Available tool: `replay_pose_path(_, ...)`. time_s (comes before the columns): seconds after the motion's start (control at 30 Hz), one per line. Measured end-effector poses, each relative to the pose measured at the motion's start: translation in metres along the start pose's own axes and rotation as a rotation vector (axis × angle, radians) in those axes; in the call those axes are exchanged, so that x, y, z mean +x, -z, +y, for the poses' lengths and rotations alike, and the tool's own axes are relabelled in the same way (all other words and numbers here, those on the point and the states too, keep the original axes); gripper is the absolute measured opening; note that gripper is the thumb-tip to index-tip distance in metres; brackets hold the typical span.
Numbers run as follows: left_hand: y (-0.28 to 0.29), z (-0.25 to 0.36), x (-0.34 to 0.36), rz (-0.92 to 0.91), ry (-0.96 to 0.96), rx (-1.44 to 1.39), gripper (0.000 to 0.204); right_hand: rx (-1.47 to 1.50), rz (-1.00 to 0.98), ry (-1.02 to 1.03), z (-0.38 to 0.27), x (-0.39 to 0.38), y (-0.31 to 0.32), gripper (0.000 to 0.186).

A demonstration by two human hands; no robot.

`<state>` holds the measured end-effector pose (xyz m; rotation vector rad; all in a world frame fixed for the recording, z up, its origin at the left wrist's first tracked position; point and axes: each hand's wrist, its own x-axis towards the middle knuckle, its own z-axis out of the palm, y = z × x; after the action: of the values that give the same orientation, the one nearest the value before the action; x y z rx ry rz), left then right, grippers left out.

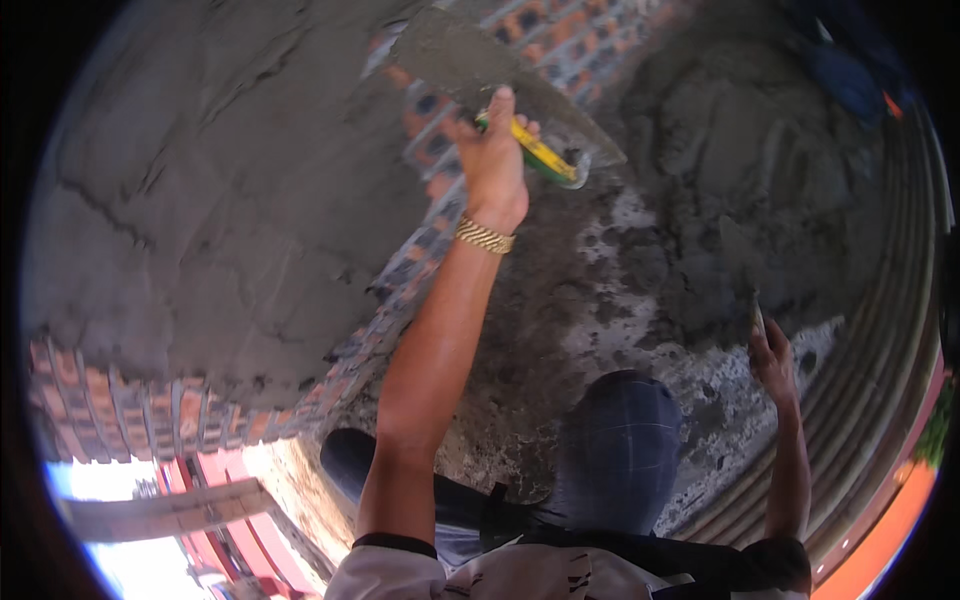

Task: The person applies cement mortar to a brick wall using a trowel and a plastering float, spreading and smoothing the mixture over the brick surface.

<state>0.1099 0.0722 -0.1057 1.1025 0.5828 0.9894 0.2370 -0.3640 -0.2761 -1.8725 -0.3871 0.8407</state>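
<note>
My left hand (494, 170), with a gold band at the wrist, is closed around the yellow-and-green handle of a plastering trowel (455, 58). Its wide, mortar-smeared blade lies over the brick wall (430, 150), beside a broad area of grey plaster (210, 180). Lower on the right, my right hand (775, 365) grips the handle of a small pointing trowel (742, 252). That blade is over the heap of wet mortar (735, 150), and its edges are hard to make out against the grey; whether it touches the heap I cannot tell.
Between wall and mortar runs a stained, splattered floor (610, 270). My bent knee (620, 440) is close below it. Ridged, curving bands (870, 370) line the right side. Something dark blue (850, 75) is at the far right. Bare brick (130, 410) shows below the plaster.
</note>
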Motion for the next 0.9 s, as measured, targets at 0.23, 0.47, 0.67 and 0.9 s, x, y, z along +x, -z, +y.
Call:
replay_pose_path(0.23, -0.010, -0.228, -0.116, 0.075, 0.867, 0.226, 0.042, -0.728, 0.610, -0.055, 0.070, 0.070, 0.256, 0.047)
replay_pose_path(0.47, 0.032, -0.312, -0.112, 0.126, 0.949, 0.363, 0.049, -0.935, 0.506, 0.268, 0.080, 0.245, 0.242, 0.053)
replay_pose_path(0.67, -0.025, -0.337, -0.065, -0.249, 1.023, 0.511, 0.049, -0.783, -0.034, 0.233, 0.090, 0.210, 0.125, 0.046)
replay_pose_path(0.9, 0.008, -0.342, -0.107, -0.082, 1.062, 0.250, 0.046, -0.537, 0.067, 0.191, 0.076, 0.113, -0.028, 0.042)
